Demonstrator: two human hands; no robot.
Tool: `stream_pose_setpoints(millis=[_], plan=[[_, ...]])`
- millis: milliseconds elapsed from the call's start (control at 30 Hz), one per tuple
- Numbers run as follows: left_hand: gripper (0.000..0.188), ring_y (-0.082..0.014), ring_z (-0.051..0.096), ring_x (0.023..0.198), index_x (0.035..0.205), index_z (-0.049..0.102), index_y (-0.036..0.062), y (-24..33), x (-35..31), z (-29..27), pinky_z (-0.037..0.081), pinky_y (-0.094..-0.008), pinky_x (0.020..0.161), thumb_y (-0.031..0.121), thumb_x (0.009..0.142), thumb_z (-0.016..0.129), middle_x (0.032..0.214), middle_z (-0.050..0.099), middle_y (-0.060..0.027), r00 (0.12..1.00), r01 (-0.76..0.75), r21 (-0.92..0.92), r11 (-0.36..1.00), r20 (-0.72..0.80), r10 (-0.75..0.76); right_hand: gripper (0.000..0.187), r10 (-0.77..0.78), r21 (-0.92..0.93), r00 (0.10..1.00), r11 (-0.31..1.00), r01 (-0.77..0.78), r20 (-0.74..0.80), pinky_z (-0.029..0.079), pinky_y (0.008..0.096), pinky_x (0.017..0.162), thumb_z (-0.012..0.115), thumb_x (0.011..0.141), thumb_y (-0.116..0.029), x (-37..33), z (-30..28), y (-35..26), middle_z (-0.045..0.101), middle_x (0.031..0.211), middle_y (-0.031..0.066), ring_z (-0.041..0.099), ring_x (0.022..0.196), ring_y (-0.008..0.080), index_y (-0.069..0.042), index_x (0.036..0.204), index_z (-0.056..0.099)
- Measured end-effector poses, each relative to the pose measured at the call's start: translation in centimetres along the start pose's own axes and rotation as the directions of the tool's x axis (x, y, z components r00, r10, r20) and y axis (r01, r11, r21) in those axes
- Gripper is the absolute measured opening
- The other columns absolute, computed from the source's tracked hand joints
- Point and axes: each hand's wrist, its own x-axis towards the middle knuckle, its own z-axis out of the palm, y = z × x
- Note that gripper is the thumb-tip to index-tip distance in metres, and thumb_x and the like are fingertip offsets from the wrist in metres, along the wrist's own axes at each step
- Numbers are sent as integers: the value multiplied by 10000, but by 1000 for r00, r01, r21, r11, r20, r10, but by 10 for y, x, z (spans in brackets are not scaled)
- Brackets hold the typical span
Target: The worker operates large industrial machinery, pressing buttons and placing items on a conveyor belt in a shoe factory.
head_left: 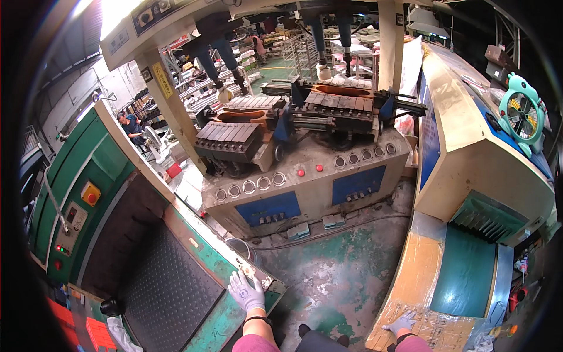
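Observation:
My left hand (247,291), in a pale glove, rests on the edge of the green machine (202,246), its fingers stretched out and nothing held. That machine has a black studded mat (170,287) in its bed. On the right side, my right hand (401,323), gloved too, lies with fingers extended on the cardboard sheet (410,281) covered in clear film. The sheet borders a dark green conveyor belt (466,276) that runs out of the beige machine (487,170).
Ahead stands a two-station press (311,193) with clamps, round gauges and red buttons. Foot pedals (298,231) sit on the worn floor before it. A bucket (240,249) is beside the green machine. A teal fan (522,114) stands on the beige machine. People are farther back.

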Motion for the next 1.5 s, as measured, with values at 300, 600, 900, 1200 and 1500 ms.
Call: stream_pose_setpoints(millis=[300, 600, 900, 1200, 1500], plan=[[611, -303, 324, 1418, 1411, 460, 80, -2, -2, 3, 196, -468, 1185, 400, 897, 543, 1509, 397, -142, 1000, -1, 13, 1000, 13, 1, 1433, 20, -34, 1000, 999, -19, 18, 125, 585, 1175, 721, 604, -788, 1, 1, 1, 18, 1622, 233, -58, 1500, 401, 59, 1534, 35], [603, -308, 332, 1412, 1399, 470, 73, 3, 0, -4, 206, -472, 1180, 391, 894, 555, 1503, 402, -146, 1000, -2, -2, 1000, 14, 2, 1481, 20, 26, 1000, 999, -21, 2, 145, 531, 1196, 810, 564, -709, 4, 4, 1, 27, 1607, 269, -32, 1503, 395, 111, 1509, 17], [605, -311, 330, 1413, 1399, 468, 78, 3, -2, -4, 204, -471, 1182, 386, 888, 566, 1502, 401, -145, 1000, 8, -6, 1000, 14, -8, 1444, 7, -10, 1000, 1000, -7, 2, 126, 566, 1182, 754, 597, -756, 7, 6, 3, 27, 1618, 241, -46, 1502, 397, 75, 1527, 27], [598, -305, 320, 1421, 1407, 462, 73, 7, -3, -11, 200, -466, 1181, 394, 907, 534, 1519, 385, -147, 999, 5, 9, 1000, 52, -5, 1423, 15, 41, 1000, 999, -14, -15, 124, 573, 1180, 742, 606, -760, 1, 4, 7, 37, 1621, 234, -37, 1503, 395, 76, 1528, 51], [584, -365, 391, 1353, 1376, 477, 5, 11, 7, -7, 289, -479, 1130, 355, 914, 550, 1453, 442, -216, 995, -96, -13, 995, 29, 97, 1362, -22, 12, 997, 1000, 23, -71, 174, 627, 1142, 733, 618, -757, -12, 19, 6, 126, 1603, 259, 56, 1487, 448, 69, 1524, 141]])
